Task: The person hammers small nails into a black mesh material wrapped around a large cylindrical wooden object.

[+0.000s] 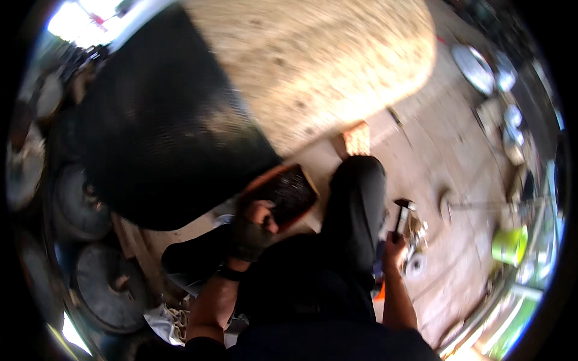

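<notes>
My right hand (pixel 394 251) is wrapped round the handle of a hammer (pixel 403 210), held upright beside my right knee with its dark metal head at the top. My left hand (pixel 254 231), in a dark fingerless glove, is at the near left edge of a reddish-brown tray (pixel 306 210) filled with small dark pieces, perhaps nails. Its fingers are curled in, and blur hides what they hold, if anything. Beyond the tray stands a large pale, speckled piece with a rounded edge (pixel 337 66). A black textured sheet (pixel 162 132) covers its left part.
A small wood block (pixel 356 139) sits by my right knee, under the pale piece's near edge. Dark round discs (pixel 111 286) are piled at left. Silver round pans (pixel 474 67) and a yellow-green bucket (pixel 509 245) stand at right on the tiled floor (pixel 439 162).
</notes>
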`<state>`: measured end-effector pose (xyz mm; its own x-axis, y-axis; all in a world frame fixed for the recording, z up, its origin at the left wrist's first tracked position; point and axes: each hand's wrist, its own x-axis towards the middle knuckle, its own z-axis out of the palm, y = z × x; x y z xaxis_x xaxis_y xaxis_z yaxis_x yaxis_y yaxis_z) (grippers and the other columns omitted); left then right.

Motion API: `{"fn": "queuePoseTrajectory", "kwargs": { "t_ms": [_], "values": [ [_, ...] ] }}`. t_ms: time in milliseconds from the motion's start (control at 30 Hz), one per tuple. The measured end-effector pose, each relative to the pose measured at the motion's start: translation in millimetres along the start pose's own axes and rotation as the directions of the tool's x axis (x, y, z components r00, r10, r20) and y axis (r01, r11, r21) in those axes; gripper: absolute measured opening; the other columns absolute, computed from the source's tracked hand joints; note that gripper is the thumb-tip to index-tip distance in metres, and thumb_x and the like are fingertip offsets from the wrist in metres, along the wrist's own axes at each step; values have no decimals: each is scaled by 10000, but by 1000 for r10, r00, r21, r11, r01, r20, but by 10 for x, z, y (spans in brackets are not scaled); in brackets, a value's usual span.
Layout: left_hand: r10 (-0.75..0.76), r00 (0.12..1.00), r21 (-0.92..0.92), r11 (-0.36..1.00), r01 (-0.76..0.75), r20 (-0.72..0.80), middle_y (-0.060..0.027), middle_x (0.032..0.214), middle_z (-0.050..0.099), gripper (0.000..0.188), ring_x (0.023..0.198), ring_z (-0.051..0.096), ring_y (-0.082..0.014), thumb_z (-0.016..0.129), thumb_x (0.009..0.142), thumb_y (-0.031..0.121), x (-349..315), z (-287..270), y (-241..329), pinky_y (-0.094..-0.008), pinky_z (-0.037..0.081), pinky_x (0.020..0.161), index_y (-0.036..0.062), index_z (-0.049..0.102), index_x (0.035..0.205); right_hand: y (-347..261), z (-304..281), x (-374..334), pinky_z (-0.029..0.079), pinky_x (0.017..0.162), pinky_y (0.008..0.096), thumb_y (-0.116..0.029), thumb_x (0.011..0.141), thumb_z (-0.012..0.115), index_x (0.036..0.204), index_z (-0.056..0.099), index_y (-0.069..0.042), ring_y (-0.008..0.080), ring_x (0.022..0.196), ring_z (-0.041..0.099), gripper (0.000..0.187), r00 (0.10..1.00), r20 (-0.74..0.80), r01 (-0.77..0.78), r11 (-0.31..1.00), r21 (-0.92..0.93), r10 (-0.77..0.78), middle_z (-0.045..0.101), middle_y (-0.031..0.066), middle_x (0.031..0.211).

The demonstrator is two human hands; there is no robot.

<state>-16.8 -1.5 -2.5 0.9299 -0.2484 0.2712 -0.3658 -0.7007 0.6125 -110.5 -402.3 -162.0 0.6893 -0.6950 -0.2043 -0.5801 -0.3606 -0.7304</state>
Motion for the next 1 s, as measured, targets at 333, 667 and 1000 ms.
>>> {"fn": "queuePoseTrajectory", "kwargs": {
  "t_ms": [333, 667, 1000],
  "values": [
    [285, 780, 292, 947, -138, -557, -161, 1072, 649, 243, 890, 645, -298, 633, 907, -20, 953, -762, 19, -397, 537, 768, 25, 589, 1142, -2555, 62, 27, 487, 669, 269, -255, 992, 710, 1089, 663, 9, 82, 767, 573, 285, 882, 143, 344, 821, 455, -449, 664, 14, 849],
    [544, 635, 681, 731, -37, -549, -112, 1116, 602, 393, 941, 635, -305, 653, 811, -51, 1497, -1249, -428, -445, 556, 783, 79, 675, 1182, -3323, 510, -542, 459, 663, 291, -295, 1067, 570, 1157, 615, 44, 108, 743, 542, 354, 703, 448, 268, 788, 554, -553, 633, 72, 802],
    [516, 641, 695, 718, 38, -568, -93, 1102, 587, 366, 940, 628, -292, 640, 815, -43, 1524, -1258, -375, -428, 561, 779, 86, 683, 1155, -3244, 579, -606, 348, 535, 233, -403, 1074, 539, 1155, 617, 42, 34, 611, 443, 459, 632, 399, 405, 722, 561, -664, 520, -41, 682]
  ]
}}
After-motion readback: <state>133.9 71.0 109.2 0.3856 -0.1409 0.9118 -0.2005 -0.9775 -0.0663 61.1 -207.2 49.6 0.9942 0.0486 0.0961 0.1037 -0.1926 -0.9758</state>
